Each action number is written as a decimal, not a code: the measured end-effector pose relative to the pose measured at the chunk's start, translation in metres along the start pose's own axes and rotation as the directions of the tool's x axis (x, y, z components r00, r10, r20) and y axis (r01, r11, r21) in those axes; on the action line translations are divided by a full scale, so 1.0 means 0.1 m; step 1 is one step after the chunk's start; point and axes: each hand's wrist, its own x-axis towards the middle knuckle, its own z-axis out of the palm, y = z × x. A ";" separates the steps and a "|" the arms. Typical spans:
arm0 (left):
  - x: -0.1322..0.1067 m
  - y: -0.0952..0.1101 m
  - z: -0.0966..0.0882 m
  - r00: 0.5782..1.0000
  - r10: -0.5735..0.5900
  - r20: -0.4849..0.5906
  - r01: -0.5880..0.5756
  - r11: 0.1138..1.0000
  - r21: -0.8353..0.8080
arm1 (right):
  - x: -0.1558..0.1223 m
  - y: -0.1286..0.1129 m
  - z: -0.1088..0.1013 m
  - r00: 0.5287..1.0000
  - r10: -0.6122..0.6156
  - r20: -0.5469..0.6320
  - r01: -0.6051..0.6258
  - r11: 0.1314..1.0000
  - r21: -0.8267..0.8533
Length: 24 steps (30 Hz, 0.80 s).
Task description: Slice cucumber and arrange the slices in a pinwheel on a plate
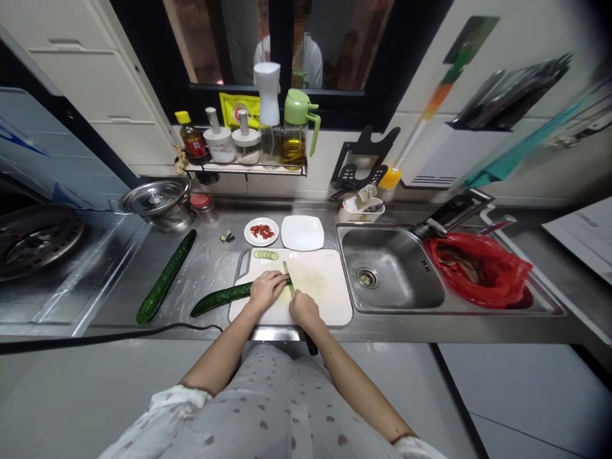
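Observation:
A white cutting board (320,287) lies on the steel counter in front of me. A long dark green cucumber (220,299) rests across its left edge. My left hand (266,288) is curled over the cucumber's right end, holding it down. My right hand (303,310) is closed on the handle of a knife (287,278), whose blade stands at the cucumber's cut end beside my left fingers. A short row of cucumber slices (266,255) lies at the board's far left corner.
A second whole cucumber (166,276) lies to the left. A small plate of red bits (261,231) and a white square plate (302,232) sit behind the board. The sink (392,271) is at right, with a red bag (480,268). A pot (160,203) stands far left.

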 end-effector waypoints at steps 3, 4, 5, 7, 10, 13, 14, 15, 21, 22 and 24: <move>0.00 0.01 0.00 1.000 -0.002 -0.008 0.002 1.000 0.002 | -0.01 0.00 0.00 1.000 -0.001 0.005 0.001 1.000 -0.003; 0.00 0.01 -0.01 1.000 -0.002 -0.011 0.002 1.000 0.002 | -0.02 -0.01 0.00 1.000 0.001 0.004 -0.001 1.000 -0.003; 0.00 0.01 -0.01 1.000 -0.003 -0.013 0.003 1.000 0.001 | -0.02 0.00 0.00 1.000 0.000 0.000 0.000 1.000 -0.002; 0.00 0.02 -0.01 1.000 -0.006 -0.015 0.006 1.000 0.001 | -0.04 0.00 0.01 1.000 0.003 -0.004 -0.003 1.000 0.001; 0.00 0.03 -0.02 1.000 -0.016 -0.014 0.016 1.000 0.001 | -0.08 0.03 0.03 1.000 0.011 0.016 -0.011 1.000 -0.004; 0.00 0.04 -0.02 1.000 -0.023 -0.010 0.023 1.000 -0.002 | -0.10 0.04 0.04 0.999 0.013 0.029 -0.012 1.000 -0.016; 0.00 0.04 -0.02 1.000 -0.025 -0.009 0.025 1.000 -0.003 | -0.10 0.04 0.04 0.999 0.015 0.030 -0.014 1.000 -0.018; 0.01 0.04 -0.02 1.000 -0.026 -0.009 0.026 1.000 -0.004 | -0.10 0.04 0.04 0.999 0.018 0.031 -0.017 1.000 -0.019; 0.01 0.04 -0.03 1.000 -0.029 -0.011 0.029 1.000 -0.007 | -0.02 -0.03 0.00 0.999 0.028 0.023 -0.027 1.000 -0.013; 0.01 0.04 -0.03 1.000 -0.029 -0.011 0.029 1.000 -0.008 | 0.00 -0.04 -0.01 1.000 0.027 0.016 -0.026 1.000 -0.009; 0.01 0.04 -0.03 1.000 -0.029 -0.009 0.029 1.000 -0.010 | 0.02 -0.06 -0.02 1.000 0.028 0.008 -0.028 1.000 -0.002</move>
